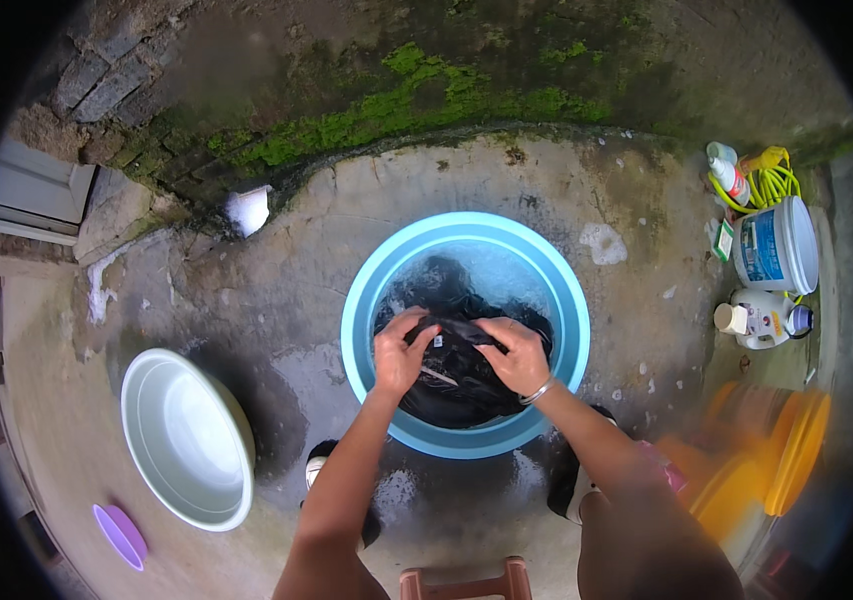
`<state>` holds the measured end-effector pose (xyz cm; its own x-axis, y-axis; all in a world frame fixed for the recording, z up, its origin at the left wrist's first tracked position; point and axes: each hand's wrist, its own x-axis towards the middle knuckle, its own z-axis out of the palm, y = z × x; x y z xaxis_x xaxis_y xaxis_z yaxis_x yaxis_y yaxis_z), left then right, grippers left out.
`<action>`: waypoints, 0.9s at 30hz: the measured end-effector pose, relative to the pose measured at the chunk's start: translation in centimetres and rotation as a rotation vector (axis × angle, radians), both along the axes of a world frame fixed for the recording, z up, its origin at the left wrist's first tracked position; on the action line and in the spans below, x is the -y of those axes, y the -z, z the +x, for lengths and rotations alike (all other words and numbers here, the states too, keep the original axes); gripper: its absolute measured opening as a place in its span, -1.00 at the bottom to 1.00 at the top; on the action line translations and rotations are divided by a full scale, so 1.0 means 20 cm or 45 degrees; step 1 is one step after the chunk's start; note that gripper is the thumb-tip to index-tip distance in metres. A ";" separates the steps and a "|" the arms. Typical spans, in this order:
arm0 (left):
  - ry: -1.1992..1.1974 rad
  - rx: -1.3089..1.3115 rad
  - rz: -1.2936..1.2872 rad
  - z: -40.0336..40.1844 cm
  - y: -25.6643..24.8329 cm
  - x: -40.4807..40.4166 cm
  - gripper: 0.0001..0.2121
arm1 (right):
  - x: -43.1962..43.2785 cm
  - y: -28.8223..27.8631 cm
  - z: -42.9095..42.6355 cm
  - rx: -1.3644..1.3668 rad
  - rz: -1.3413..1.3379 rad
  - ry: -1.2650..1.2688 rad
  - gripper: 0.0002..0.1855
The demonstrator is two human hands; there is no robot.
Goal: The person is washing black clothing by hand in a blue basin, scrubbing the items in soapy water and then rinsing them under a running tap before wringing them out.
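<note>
A light blue plastic basin [465, 442] stands on the ground between my feet, with water and a dark wet garment [452, 405] in it. Over the basin, my left hand [402, 351] pinches one part of the black cloth between thumb and fingers. My right hand [516, 354], with a silver bangle at the wrist, grips the same cloth a little to the right. A stretch of fabric runs between the two hands. A small white tag [437, 341] shows on the garment beside my left thumb.
At left are a pale green basin [246, 480] and a small purple basin [122, 536]. At right stand a white bucket [760, 247], a white jug [760, 319], a coiled yellow-green hose [775, 184] and yellow containers [798, 450]. A plastic stool [464, 589] is close below; a mossy wall rises beyond.
</note>
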<state>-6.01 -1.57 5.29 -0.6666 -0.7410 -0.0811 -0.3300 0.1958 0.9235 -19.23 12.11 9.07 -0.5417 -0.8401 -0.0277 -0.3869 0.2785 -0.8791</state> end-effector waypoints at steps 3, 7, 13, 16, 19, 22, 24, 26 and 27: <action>0.045 -0.172 0.247 0.01 -0.23 0.04 -0.88 | -0.01 -0.04 -0.10 0.371 0.397 -0.007 -0.53; -0.006 -0.676 1.249 -0.03 -0.46 0.08 -0.95 | 0.04 0.01 -0.09 0.841 -0.077 -0.368 -0.14; 0.241 -0.538 1.014 -0.04 -0.51 0.08 -0.93 | 0.04 0.08 -0.16 0.404 0.114 -0.389 -0.52; -0.004 -0.306 0.873 -0.02 -0.43 0.12 -0.93 | 0.03 0.03 -0.30 -0.341 -0.030 -0.233 -0.70; -0.424 -0.417 1.076 -0.05 -0.38 0.09 -0.92 | 0.10 -0.03 -0.29 0.178 -0.184 -0.087 -0.72; -0.534 -0.649 1.266 -0.11 -0.20 0.05 -0.85 | 0.22 -0.16 0.00 0.603 -0.425 0.077 -0.76; -0.704 -0.575 1.473 -0.11 -0.09 0.05 -0.78 | 0.26 -0.22 0.22 0.179 -0.386 -0.084 -0.83; -0.660 -0.692 1.549 -0.12 0.02 0.05 -0.70 | 0.30 -0.23 0.36 0.025 -0.359 -0.193 -0.88; -0.626 -0.637 1.572 -0.16 -0.09 0.01 -0.67 | 0.29 -0.18 0.35 -0.147 -0.386 -0.001 -0.87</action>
